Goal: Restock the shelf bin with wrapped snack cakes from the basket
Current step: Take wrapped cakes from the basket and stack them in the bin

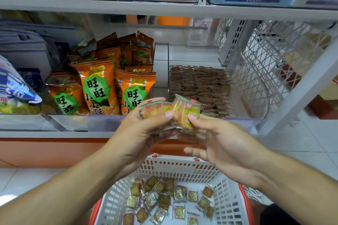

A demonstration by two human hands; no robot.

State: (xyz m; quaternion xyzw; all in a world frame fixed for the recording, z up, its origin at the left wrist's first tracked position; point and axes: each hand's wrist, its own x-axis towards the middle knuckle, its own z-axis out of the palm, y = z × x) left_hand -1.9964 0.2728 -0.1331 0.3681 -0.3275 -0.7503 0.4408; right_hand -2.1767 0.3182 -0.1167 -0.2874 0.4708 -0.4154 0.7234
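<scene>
- left hand (146, 124) is curled around a small stack of wrapped snack cakes (155, 109), thumb pressed on top, fingers beneath.
- right hand (215, 140) pinches one cake (189, 115) from the right end of that stack between thumb and forefinger; its other fingers hang loosely curled and hold nothing.
- both hands are raised in front of the shelf edge, above the basket (182, 168), the two touching through the cakes they share.
- the shelf bin (243, 122) — clear-walled, already holding flat rows of the same cakes (199, 86) — lies straight ahead and slightly to the right of the hands, behind its low front lip.
- the bin's long axis runs away from the person, front to back; the stocked rows run across it. the front rows look fuller than the bare rear.
- the right hand is the nearer to the bin; judgement: the pinched cake need only go forward and down over the lip.
- more loose cakes (164, 199) lie scattered on the basket floor, so restocking is judged well short of done.
- orange snack bags (98, 86) fill the neighbouring bin on the left, apart from the target.
</scene>
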